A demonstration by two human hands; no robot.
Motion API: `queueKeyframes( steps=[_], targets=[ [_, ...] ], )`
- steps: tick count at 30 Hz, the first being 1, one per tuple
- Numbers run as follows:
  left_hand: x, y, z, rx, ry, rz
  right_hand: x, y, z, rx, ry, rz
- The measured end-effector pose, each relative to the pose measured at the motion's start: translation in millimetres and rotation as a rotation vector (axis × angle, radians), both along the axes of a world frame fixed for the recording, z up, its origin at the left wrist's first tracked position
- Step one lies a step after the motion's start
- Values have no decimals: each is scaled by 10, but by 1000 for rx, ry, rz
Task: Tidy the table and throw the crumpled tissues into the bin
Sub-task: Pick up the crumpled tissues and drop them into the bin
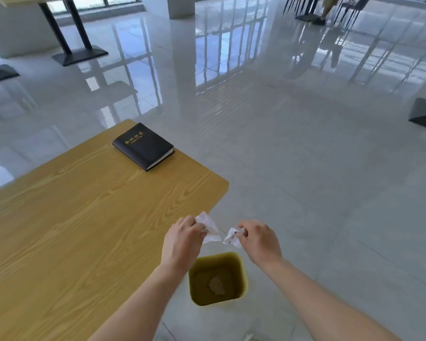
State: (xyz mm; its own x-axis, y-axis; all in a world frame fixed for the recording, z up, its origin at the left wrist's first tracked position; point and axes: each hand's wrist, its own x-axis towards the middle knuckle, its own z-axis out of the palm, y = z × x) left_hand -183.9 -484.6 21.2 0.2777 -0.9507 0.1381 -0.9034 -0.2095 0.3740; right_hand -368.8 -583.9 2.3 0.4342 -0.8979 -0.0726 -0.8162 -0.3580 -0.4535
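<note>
- White crumpled tissue (210,227) is pinched between the thumb and curled fingers of my left hand (182,238), just off the table's near right edge.
- A second crumpled tissue (231,238), white with small red marks, is pinched in the curled fingertips of my right hand (261,239).
- Both my hands are held out over the floor, near each other but not touching, and the two tissues almost meet in the gap between them.
- The yellow-green bin (243,271) stands on the floor just beside the table, its open top showing between my forearms, just short of my hands.
- One crumpled scrap (217,285) lies at the bottom of the bin.
- The wooden table (84,217), light yellow with a strong grain, stretches away to my left.
- A black notebook (143,145) with gold characters on its cover lies closed near the table's far corner, well apart from my hands.
- The pale glossy floor (305,168) mirrors the window frames, and dark table bases (79,55) stand farther off.
</note>
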Motion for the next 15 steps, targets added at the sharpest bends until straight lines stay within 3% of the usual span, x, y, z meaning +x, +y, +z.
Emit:
queueKeyframes(
  steps=[6,15],
  targets=[
    [-524,26,-452,127,53,-23,-457,-136,-444,104,35,12],
    [-590,208,-1557,347,41,-59,-654,-34,-1562,246,119,29]
  ],
)
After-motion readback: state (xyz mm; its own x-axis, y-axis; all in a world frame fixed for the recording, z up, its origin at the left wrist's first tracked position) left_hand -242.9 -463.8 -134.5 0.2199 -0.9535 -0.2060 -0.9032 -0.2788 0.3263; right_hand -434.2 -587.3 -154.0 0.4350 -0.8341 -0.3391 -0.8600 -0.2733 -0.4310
